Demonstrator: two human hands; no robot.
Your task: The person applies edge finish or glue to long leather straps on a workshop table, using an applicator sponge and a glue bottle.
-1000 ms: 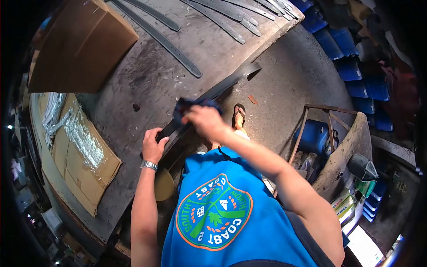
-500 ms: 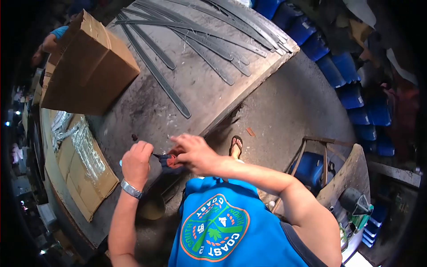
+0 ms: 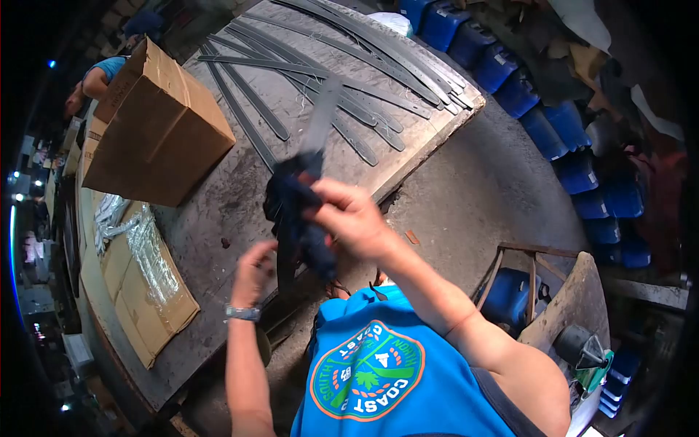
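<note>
Gripping dark blue crumpled cloth (image 3: 295, 218) around long dark grey strap (image 3: 318, 124): right hand (image 3: 353, 218) closed; left hand (image 3: 253, 271) pinching strap's near end above grey worktop (image 3: 218, 211).

Cardboard box (image 3: 156, 127) sits on the grey table (image 3: 218, 211), blue jerrycans (image 3: 553, 109) line the floor beyond.

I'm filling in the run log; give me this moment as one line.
right hand: grips dark cloth | left hand: holds strap | table: more straps

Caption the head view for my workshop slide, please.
Right hand wipes a dark strap with a dark cloth; left hand holds the strap's lower end.
</note>
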